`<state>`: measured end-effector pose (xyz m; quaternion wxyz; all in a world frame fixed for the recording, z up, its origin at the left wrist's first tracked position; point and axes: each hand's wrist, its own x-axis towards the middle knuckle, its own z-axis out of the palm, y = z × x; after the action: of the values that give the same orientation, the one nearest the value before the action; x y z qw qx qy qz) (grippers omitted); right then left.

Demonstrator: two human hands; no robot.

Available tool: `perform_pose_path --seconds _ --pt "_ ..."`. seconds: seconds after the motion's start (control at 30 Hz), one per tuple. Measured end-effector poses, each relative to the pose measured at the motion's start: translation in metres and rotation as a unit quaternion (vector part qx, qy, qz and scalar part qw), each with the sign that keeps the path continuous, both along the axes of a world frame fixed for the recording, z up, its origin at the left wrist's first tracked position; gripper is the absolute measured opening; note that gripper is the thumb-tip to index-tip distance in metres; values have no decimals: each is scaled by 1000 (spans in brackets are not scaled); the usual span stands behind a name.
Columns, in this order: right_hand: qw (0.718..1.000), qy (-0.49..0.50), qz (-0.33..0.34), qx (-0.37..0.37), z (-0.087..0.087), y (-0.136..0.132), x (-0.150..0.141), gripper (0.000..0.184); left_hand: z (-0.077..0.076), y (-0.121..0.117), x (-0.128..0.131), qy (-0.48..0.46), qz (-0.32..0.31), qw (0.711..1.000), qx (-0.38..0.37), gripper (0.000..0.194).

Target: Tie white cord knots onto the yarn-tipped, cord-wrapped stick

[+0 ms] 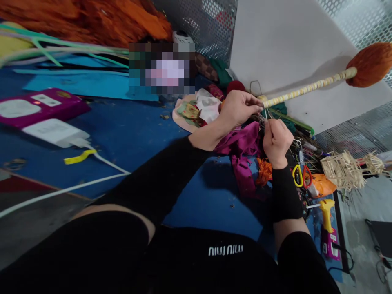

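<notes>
A long stick (309, 88), wound with yellow and white strip, slants up to the right and ends in a rust-orange fuzzy bulb (369, 65). My left hand (240, 107) pinches its near end between thumb and fingers. Just below, my right hand (278, 139) is closed on a thin white strip (266, 113) that runs up to the stick's end. Both hands are over a magenta cloth (245, 141) and a small heap of orange yarn (263, 171). The fingertips of my right hand are partly hidden.
On the blue table (196, 196) lie a magenta power strip (52, 102), a white adapter (56, 132) with its cable, and blue sheets (92, 85). Scissors (301, 173), a yellow glue gun (327, 212) and a wooden-stick structure (344, 169) are at right. A white board (284, 41) leans behind.
</notes>
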<state>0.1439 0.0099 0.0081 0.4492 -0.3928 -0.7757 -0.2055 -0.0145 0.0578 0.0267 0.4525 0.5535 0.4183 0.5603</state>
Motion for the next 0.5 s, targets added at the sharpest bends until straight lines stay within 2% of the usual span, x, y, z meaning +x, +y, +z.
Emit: perform_pose_path --seconds 0.1,0.23,0.37,0.5 --pt "999 -42 -32 1 3 -3 2 43 -3 0 1 68 3 997 29 13" --pt "993 -48 -91 -62 15 -2 14 43 -1 -10 6 181 24 982 57 12" --pt "988 -8 -91 -124 26 3 28 40 0 -23 13 281 36 954 99 13" --pt "981 16 -99 -165 27 9 35 38 -3 -33 18 348 20 925 154 21"
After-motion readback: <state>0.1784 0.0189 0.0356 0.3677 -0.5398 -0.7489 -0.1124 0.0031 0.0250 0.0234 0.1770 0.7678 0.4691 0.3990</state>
